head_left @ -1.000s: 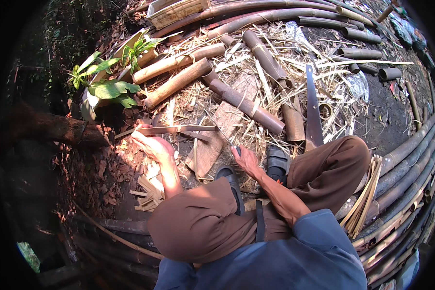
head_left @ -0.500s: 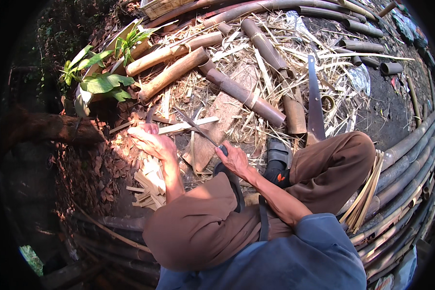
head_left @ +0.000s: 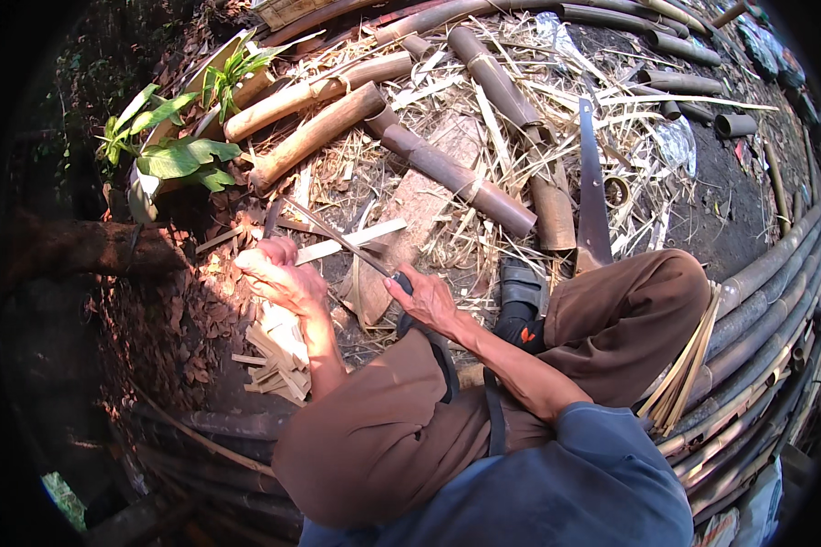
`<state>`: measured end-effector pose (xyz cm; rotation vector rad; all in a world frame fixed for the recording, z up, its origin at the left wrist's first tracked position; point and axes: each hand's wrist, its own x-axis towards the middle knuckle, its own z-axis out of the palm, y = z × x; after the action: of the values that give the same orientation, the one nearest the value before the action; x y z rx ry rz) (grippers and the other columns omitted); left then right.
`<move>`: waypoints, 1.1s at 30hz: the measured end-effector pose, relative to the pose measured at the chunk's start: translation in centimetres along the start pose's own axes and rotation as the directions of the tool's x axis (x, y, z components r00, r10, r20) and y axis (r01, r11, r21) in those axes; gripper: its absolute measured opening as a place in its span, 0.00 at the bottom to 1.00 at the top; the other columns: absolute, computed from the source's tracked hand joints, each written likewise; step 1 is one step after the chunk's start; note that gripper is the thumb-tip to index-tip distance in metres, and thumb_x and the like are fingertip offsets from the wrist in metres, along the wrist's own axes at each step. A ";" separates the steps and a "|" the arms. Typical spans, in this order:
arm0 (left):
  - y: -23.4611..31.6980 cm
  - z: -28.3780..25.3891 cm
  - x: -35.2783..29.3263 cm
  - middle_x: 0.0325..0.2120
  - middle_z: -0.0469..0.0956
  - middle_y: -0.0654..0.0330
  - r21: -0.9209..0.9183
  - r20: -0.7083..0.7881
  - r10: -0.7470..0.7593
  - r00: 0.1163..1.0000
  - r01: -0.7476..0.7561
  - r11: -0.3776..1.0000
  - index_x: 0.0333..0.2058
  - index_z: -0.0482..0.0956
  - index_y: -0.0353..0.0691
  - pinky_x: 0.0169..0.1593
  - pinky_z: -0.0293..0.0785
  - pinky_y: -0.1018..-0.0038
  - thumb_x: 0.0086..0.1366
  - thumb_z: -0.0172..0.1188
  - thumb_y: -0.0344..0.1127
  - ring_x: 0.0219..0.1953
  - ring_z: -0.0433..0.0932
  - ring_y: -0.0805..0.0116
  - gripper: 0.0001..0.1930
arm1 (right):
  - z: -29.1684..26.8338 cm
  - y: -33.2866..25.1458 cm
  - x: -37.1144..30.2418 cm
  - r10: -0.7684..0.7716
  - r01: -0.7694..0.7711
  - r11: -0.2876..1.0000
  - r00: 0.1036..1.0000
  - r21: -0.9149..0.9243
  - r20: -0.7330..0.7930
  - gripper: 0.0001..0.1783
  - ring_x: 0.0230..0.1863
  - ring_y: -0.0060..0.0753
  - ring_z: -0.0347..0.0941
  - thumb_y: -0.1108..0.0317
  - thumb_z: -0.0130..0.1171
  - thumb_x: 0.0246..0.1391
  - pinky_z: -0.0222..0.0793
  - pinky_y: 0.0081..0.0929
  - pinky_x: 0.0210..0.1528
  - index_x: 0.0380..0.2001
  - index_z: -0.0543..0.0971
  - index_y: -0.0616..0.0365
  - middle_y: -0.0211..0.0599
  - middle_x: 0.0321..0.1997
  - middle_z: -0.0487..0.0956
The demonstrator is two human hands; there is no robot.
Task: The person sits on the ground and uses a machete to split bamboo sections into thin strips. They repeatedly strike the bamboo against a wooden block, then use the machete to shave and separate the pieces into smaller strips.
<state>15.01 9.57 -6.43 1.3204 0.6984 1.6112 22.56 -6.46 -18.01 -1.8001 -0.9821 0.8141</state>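
My left hand (head_left: 285, 275) is closed around one end of a pale bamboo strip (head_left: 354, 239), which sticks out to the right. In my right hand (head_left: 426, 299) is the dark handle of a long thin knife (head_left: 342, 242). Its narrow blade slants up and to the left, passing over or against the strip; contact cannot be made out. A short dark piece (head_left: 272, 217) stands up just beyond my left fingers. Below my left wrist lies a pile of short split bamboo pieces (head_left: 280, 356).
A flat wooden board (head_left: 438, 196) lies ahead under a bamboo tube (head_left: 465, 182). Beyond my shoe, a handsaw (head_left: 593, 191) stands among shavings. More bamboo tubes (head_left: 319, 137) lie at the back. Long poles (head_left: 757, 319) and thin strips (head_left: 689, 365) are on the right. A tree trunk (head_left: 91, 244) lies left.
My right hand has shifted left, and the knife blade has slid left and closer to my left hand. My left hand keeps its hold on the bamboo strip. The view has moved slightly.
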 end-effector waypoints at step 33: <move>-4.0 -3.0 -3.5 0.30 0.82 0.56 0.398 0.637 -0.365 0.679 0.116 0.910 0.41 0.75 0.33 0.40 0.75 0.75 0.61 0.57 0.67 0.34 0.80 0.70 0.35 | -3.4 6.0 -1.5 0.266 -0.260 0.964 0.954 0.062 -0.137 0.31 0.30 0.58 0.75 0.40 0.49 0.61 0.67 0.47 0.36 0.32 0.76 0.63 0.57 0.25 0.77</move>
<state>13.38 8.47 -12.18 1.8405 0.6300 0.6707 26.42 -10.80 -22.07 -1.9479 -0.6341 0.8465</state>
